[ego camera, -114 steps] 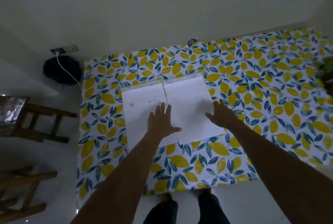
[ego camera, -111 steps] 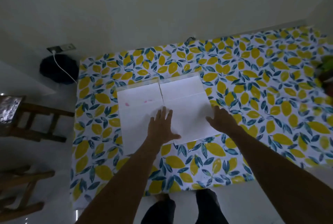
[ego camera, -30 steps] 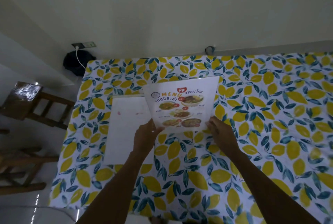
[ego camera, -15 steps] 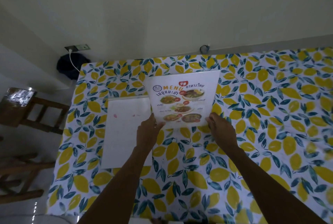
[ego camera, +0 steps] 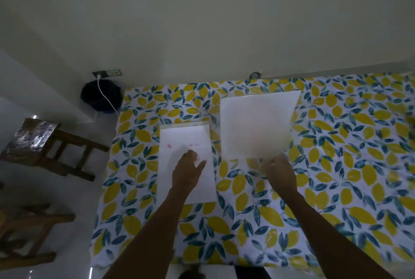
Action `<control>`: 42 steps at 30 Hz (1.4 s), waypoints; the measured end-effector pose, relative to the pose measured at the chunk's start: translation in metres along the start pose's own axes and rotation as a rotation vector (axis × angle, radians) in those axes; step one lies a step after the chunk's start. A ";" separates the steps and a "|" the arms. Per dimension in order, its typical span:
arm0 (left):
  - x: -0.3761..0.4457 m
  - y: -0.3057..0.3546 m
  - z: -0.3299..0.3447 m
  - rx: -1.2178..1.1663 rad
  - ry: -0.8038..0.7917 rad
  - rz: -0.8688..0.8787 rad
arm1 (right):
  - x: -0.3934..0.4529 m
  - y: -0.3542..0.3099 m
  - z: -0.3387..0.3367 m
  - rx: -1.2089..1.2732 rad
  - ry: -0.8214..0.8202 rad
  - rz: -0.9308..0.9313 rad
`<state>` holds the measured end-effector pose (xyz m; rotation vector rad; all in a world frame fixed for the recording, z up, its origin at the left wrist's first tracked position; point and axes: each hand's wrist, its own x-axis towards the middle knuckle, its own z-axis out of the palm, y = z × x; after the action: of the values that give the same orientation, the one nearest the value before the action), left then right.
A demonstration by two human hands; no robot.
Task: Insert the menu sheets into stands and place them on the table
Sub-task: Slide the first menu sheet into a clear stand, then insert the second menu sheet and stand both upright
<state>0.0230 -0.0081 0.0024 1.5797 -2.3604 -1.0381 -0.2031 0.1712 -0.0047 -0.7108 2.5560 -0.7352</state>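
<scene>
Across the table [ego camera: 336, 166], a lemon-print cloth is spread. One menu sheet [ego camera: 256, 126], blank side showing, is held raised at its lower edge by the right hand [ego camera: 278, 168], fingers closed on it. A second sheet [ego camera: 179, 139] lies flat at left, pressed under the left hand [ego camera: 186, 173], fingers spread.

two white sheets [ego camera: 254, 126] show on one table [ego camera: 336, 166] covered in a lemon-print cloth: one lying flat at the left [ego camera: 186, 166], one held up at the right with its blank side showing. two bare hands reach in, the left hand [ego camera: 186, 172] and the right hand [ego camera: 279, 172]. off the table's left side are two wooden chairs [ego camera: 51, 144], one dark round object [ego camera: 101, 97], one white cable [ego camera: 106, 97] and one wall socket [ego camera: 107, 73].
</scene>
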 end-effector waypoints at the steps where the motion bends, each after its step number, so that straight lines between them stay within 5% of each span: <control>1: -0.005 -0.016 -0.007 0.023 0.008 -0.010 | -0.010 -0.008 0.010 -0.014 -0.020 -0.006; 9: -0.032 -0.144 -0.043 0.184 -0.054 -0.132 | -0.078 -0.080 0.101 0.026 -0.195 0.060; 17: -0.044 -0.151 -0.051 -0.066 -0.069 -0.082 | -0.117 -0.099 0.138 0.092 -0.099 0.082; 23: -0.056 -0.150 -0.070 -0.149 -0.009 -0.046 | -0.120 -0.106 0.122 0.208 -0.083 0.139; 28: -0.086 -0.143 -0.091 -0.226 0.068 0.061 | -0.138 -0.096 0.084 0.159 -0.005 -0.065; 33: -0.122 -0.129 -0.101 -0.337 0.177 0.049 | -0.160 -0.091 0.032 0.259 -0.037 -0.153; 37: -0.151 -0.116 -0.107 -0.529 0.295 0.199 | -0.180 -0.083 0.005 0.425 -0.068 -0.194; 42: -0.158 -0.107 -0.125 -0.390 0.356 0.266 | -0.178 -0.088 -0.008 0.402 -0.027 -0.309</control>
<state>0.2323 0.0441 0.0752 1.1613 -1.9212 -0.9862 -0.0332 0.2093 0.0913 -0.9730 2.1923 -1.2816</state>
